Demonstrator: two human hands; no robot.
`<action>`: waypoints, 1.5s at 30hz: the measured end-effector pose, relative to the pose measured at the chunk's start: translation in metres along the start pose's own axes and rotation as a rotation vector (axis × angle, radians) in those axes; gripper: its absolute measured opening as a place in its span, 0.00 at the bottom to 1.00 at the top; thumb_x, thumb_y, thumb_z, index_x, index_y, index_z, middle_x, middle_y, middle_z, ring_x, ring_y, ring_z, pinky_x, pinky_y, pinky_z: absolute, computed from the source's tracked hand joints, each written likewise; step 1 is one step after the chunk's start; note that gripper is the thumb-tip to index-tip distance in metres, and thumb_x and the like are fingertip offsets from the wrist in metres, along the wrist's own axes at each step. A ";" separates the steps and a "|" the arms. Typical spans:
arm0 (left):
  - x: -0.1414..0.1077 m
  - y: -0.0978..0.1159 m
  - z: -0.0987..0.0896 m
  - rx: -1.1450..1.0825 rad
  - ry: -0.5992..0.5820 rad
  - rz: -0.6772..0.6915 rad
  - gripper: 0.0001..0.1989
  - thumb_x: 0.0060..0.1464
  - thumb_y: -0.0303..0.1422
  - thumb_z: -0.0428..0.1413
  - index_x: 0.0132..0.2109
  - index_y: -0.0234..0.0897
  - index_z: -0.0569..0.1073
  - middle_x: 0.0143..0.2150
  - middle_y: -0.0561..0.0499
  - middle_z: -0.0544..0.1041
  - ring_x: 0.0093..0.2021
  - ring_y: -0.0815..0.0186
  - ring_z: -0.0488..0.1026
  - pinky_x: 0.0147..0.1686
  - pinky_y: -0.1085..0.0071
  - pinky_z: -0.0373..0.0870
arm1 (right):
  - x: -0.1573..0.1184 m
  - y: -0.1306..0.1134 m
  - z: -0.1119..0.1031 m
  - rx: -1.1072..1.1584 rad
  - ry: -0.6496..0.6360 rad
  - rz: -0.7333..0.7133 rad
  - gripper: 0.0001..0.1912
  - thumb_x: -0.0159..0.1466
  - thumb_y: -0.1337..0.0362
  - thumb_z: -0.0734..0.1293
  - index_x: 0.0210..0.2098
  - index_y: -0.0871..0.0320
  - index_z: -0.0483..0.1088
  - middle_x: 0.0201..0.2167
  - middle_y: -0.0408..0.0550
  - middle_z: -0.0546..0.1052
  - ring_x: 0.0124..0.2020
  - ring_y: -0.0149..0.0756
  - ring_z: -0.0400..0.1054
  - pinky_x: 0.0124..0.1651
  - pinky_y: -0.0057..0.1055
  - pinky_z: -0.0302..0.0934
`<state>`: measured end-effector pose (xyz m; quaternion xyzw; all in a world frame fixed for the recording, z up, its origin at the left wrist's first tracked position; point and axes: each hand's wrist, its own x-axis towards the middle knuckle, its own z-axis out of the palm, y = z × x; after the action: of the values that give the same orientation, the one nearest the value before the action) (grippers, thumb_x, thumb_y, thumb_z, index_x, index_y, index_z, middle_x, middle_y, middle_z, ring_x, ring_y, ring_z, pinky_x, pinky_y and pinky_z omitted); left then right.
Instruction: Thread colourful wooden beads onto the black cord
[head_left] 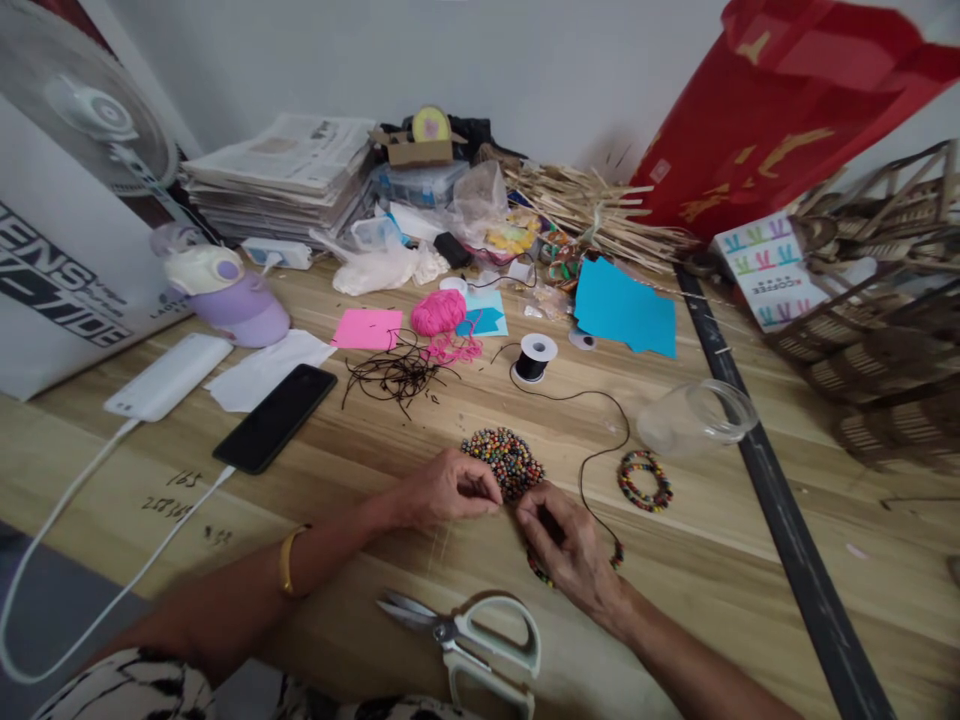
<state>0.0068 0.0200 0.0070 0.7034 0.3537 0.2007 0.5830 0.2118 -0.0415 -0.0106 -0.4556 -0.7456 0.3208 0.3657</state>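
Observation:
A pile of small multicoloured beads (504, 460) lies on the wooden table. At its lower left edge is my left hand (450, 488), thumb and fingertips pinched; what they hold is too small to make out. My right hand (566, 540) faces it just right of the pile, its fingers also pinched together. Part of a beaded strand (538, 568) shows beneath my right hand, and more beads sit on its other side. A dark cord (626, 420) runs from there back to the black spool (537, 358). Two beaded rings (646, 481) lie to the right.
White-handled scissors (480, 635) lie open near the front edge. On the left are a phone (275, 418) and a power bank (169, 376). Cut cords (397, 375) and pink yarn (439, 312) lie behind my hands; a clear jar (697, 417) rests on its side at right.

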 end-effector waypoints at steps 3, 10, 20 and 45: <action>0.000 -0.002 0.000 -0.010 -0.035 -0.017 0.08 0.48 0.31 0.60 0.34 0.28 0.78 0.26 0.49 0.77 0.26 0.72 0.70 0.26 0.79 0.64 | 0.000 -0.001 -0.001 0.002 -0.008 -0.004 0.09 0.67 0.65 0.59 0.31 0.58 0.65 0.24 0.43 0.69 0.25 0.30 0.64 0.29 0.25 0.59; 0.001 -0.007 -0.002 0.019 -0.086 -0.015 0.11 0.49 0.33 0.60 0.38 0.29 0.79 0.32 0.46 0.80 0.30 0.69 0.74 0.31 0.77 0.68 | -0.001 -0.002 -0.001 -0.016 -0.033 -0.018 0.10 0.67 0.66 0.59 0.29 0.58 0.65 0.23 0.42 0.68 0.24 0.29 0.63 0.27 0.24 0.58; 0.000 -0.004 -0.001 -0.004 -0.107 -0.031 0.09 0.49 0.31 0.59 0.37 0.29 0.79 0.32 0.45 0.80 0.31 0.68 0.75 0.32 0.77 0.69 | -0.001 -0.001 0.000 -0.053 -0.084 -0.078 0.08 0.66 0.68 0.59 0.31 0.58 0.65 0.24 0.42 0.69 0.25 0.30 0.63 0.29 0.26 0.58; 0.000 -0.004 0.003 -0.018 -0.124 -0.031 0.10 0.49 0.31 0.59 0.35 0.27 0.78 0.30 0.46 0.79 0.29 0.69 0.73 0.29 0.78 0.66 | -0.001 -0.002 0.001 -0.044 -0.116 -0.054 0.07 0.66 0.68 0.59 0.32 0.58 0.65 0.24 0.43 0.68 0.25 0.30 0.62 0.30 0.26 0.56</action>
<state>0.0078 0.0183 0.0030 0.7035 0.3259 0.1509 0.6132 0.2106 -0.0428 -0.0098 -0.4238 -0.7844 0.3204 0.3202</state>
